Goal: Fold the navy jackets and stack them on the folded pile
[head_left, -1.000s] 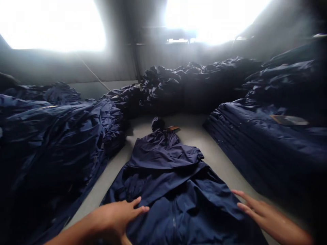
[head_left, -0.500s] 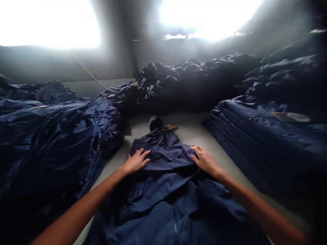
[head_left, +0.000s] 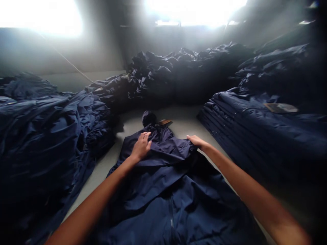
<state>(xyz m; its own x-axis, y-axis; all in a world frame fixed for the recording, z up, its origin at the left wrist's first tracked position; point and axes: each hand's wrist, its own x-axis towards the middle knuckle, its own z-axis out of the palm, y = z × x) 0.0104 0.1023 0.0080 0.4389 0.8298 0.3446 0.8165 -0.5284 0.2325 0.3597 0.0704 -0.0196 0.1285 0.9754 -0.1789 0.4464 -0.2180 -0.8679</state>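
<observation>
A dark blue jacket [head_left: 158, 190] lies spread on the pale table [head_left: 184, 117], its hood end away from me and its zipper running down the near middle. An orange-brown tag [head_left: 165, 121] sits by the collar beside the dark hood [head_left: 149, 118]. My left hand [head_left: 141, 146] rests on the upper left of the jacket, fingers apart and pointing away. At the right, my right hand [head_left: 197, 141] is closed on the gathered end of a sleeve folded across the chest.
Tall piles of dark blue garments stand at the left [head_left: 46, 136] and right [head_left: 268, 132], the right one with a tag [head_left: 281, 108] on top. More heaped garments [head_left: 178, 75] line the back, below bright windows.
My left hand has moved up the jacket, toward the collar. My right hand, flat and spread before, has closed on the sleeve end. The view has shifted slightly.
</observation>
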